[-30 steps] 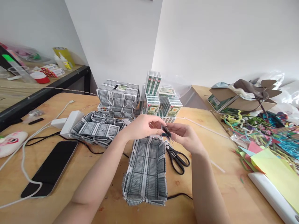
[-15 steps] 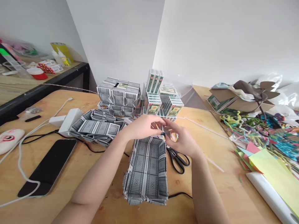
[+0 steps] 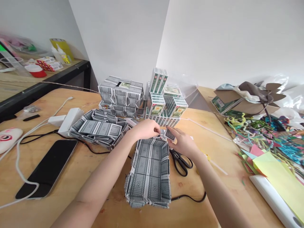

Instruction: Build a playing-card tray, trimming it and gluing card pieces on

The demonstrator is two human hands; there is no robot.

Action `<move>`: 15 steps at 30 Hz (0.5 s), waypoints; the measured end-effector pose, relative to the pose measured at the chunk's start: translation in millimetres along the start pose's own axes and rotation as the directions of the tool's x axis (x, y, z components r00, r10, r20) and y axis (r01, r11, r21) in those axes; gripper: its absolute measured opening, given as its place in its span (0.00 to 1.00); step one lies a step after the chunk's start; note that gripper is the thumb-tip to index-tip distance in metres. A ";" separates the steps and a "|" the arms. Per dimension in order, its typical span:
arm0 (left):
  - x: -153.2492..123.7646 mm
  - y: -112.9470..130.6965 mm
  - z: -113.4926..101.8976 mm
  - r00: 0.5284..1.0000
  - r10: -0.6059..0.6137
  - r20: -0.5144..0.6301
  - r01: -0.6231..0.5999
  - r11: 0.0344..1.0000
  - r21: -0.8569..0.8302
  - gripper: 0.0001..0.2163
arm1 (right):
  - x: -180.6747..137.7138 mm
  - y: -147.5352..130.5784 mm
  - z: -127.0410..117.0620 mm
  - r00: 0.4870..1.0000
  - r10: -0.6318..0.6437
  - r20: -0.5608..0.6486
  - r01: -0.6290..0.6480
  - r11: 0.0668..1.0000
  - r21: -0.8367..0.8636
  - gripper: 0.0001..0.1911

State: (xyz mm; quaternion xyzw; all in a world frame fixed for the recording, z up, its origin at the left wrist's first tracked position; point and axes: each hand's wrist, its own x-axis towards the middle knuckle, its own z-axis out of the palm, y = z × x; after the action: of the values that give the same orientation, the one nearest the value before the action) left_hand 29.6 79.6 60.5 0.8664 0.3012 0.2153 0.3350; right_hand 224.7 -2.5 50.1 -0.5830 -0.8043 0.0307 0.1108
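Note:
A tray-shaped box made of folded playing cards (image 3: 149, 172) lies on the wooden table in front of me. My left hand (image 3: 145, 128) and my right hand (image 3: 180, 142) meet at its far rim. The right hand pinches a small folded card piece (image 3: 169, 134) at the box's far right corner. My left hand's fingers are closed in a pinch right beside that piece, touching the far rim; what they grip is hidden. Black scissors (image 3: 180, 161) lie just right of the box, under my right wrist.
Behind are another card box (image 3: 97, 129), stacked card blocks (image 3: 121, 93) and card packs (image 3: 166, 104). A phone (image 3: 48, 167), white charger (image 3: 68, 121) and cables lie left. Coloured paper (image 3: 277, 167) and pipe cleaners (image 3: 266, 136) fill the right side. A second table stands far left.
Both hands have moved away from me and down to the box's far rim. The small piece held between them now sits at the far right corner.

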 end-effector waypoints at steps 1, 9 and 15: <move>0.5 0.6 0.8 1.000 -0.002 0.012 0.002 1.000 0.019 0.06 | 0.1 -0.4 -0.4 1.000 -0.009 -0.008 0.009 1.000 -0.003 0.27; 1.9 7.9 -2.8 0.989 -0.070 0.132 0.050 0.988 0.148 0.08 | 1.0 -3.3 1.5 0.992 -0.118 -0.033 0.118 0.993 -0.005 0.26; -0.1 10.2 -9.3 0.970 -0.113 0.213 0.081 0.985 0.156 0.08 | 4.5 -12.5 -3.6 0.986 -0.165 0.003 0.164 0.981 0.108 0.26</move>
State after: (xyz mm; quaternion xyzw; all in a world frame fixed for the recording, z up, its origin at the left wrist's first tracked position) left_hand 28.0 77.6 74.0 0.8914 0.3191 0.0783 0.3123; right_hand 212.5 -2.5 56.4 -0.5075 -0.8475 0.0685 0.1392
